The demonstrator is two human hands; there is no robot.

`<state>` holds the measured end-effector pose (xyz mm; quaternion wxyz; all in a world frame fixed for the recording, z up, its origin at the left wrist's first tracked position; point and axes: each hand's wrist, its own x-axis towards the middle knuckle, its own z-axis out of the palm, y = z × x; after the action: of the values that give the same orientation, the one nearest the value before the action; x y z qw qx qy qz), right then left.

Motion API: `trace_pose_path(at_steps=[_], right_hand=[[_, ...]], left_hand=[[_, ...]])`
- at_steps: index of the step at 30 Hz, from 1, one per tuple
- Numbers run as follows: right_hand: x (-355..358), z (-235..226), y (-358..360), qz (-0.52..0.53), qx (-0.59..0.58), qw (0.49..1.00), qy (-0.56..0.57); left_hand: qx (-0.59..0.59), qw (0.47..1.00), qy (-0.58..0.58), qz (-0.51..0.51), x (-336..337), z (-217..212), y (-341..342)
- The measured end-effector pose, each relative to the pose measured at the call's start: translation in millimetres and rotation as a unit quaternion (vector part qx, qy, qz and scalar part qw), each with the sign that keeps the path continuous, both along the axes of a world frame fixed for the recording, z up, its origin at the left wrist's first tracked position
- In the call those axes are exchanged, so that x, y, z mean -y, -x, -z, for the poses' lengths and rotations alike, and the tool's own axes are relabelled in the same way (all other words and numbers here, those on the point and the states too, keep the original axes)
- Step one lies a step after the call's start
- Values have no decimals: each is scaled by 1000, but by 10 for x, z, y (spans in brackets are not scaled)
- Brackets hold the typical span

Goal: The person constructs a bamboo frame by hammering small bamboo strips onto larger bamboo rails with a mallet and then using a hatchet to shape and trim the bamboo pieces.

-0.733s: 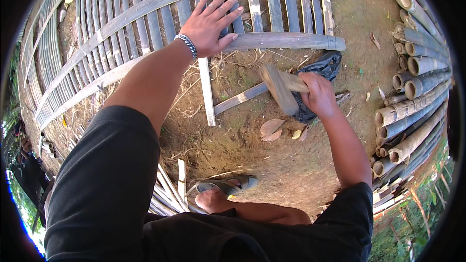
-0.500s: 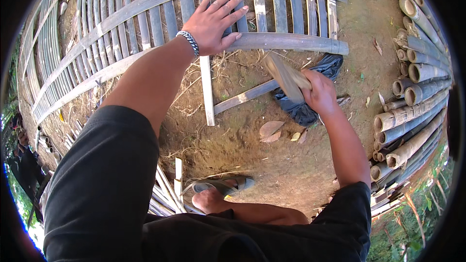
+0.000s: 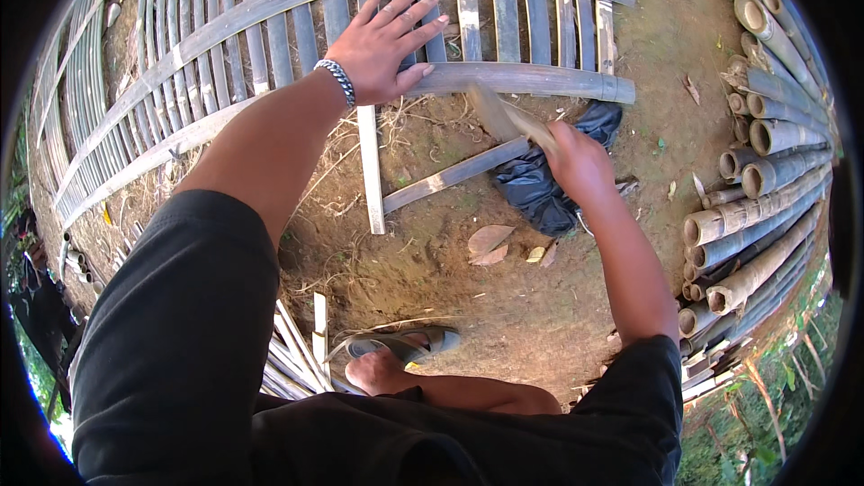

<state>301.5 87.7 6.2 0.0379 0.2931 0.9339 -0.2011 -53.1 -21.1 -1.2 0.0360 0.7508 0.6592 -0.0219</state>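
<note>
My right hand (image 3: 578, 160) is clenched around the handle of a wooden mallet (image 3: 490, 114), its head by the near rail (image 3: 531, 79) of the bamboo lattice (image 3: 505, 22). My left hand (image 3: 373, 56) lies palm down and spread wide on that lattice. A crumpled black plastic bag (image 3: 537, 196) sits on my side of it; bamboo poles (image 3: 733, 223) are stacked to the lattice's right.

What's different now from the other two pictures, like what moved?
The wooden mallet in the right hand has swung up the picture, toward the lower rail of the bamboo lattice. More of the black plastic beneath it now shows. Nothing was picked up or let go. The left hand stayed spread on the lattice, and the foot stayed put.
</note>
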Motion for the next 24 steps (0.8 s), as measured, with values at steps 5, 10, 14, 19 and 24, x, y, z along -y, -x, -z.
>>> trace_pose_path(at_steps=[5,10,14,19,24], right_hand=[[27,-46,-142,-50,-153,987,25],[34,-31,12,-4,-69,997,25],[-46,-68,-43,-7,-62,998,5],[31,-136,-179,-88,-284,954,32],[-116,-93,-211,-89,-114,989,-36]], left_hand=[[-4,1000,9,-1,11,-3,-25],[2,1000,-2,6,-1,4,3],[-7,1000,7,6,-38,-22,3],[4,1000,4,4,-9,-25,-13],[-22,999,25,4,-24,-64,-28]])
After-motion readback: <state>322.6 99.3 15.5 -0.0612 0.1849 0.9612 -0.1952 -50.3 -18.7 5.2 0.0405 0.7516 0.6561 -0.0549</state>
